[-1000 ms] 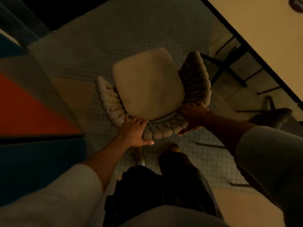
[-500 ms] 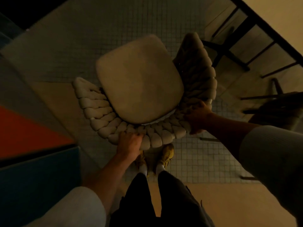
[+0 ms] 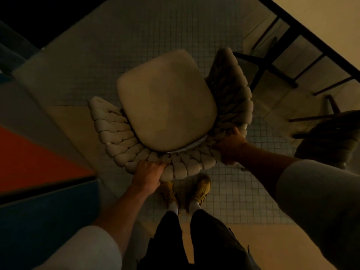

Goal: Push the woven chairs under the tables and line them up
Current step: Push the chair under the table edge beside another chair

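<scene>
A woven chair with a beige seat cushion and a thick braided cream back stands on the tiled floor right below me, seen from above. My left hand grips the braided back rim at its lower left. My right hand grips the same rim at the lower right. The chair's front points away from me, toward the upper left. A table with a pale top and dark edge fills the upper right corner; its dark legs stand just right of the chair.
A second, darker chair sits in shadow at the right edge, near the table. An orange and blue surface runs along the left. My feet in yellow shoes stand just behind the chair on small white tiles.
The chair has come closer to me and fills more of the view. My left hand moved from lying on the back rim to gripping it. My feet now stand together behind it.
</scene>
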Motion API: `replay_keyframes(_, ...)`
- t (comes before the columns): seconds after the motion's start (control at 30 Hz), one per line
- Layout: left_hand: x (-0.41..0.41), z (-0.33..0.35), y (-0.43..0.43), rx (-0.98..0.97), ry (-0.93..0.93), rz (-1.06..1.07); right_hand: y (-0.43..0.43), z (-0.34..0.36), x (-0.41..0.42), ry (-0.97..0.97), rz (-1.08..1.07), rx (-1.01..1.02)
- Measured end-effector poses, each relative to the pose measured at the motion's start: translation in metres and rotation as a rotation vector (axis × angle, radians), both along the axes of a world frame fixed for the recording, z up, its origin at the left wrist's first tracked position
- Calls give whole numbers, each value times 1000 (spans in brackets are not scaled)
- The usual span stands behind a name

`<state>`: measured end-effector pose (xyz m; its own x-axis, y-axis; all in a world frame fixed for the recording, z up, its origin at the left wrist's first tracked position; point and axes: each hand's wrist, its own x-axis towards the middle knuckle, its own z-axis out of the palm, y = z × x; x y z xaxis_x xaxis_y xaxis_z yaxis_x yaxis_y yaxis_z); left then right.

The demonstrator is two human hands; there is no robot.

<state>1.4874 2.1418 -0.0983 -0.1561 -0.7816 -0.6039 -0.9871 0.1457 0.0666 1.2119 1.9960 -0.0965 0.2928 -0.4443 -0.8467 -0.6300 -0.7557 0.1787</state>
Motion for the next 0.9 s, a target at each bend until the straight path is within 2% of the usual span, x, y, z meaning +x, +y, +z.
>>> replay_keyframes(0.27, 80, -3, -4, 64, 1, -53, 35, 2, 60, -91, -126, 9)
replay_keyframes(0.5, 171, -5, -25, 173, -101, -190, 60, -11, 136, -184, -267, 45)
replay_keyframes(0.8, 271, 2, -80, 194, -90, -309, 54, -10, 231, -259, -341, 80)
replay_keyframes(0.9, 289, -3, -94, 210, -91, -349, 42, -9, 248, -210, -354, 143)
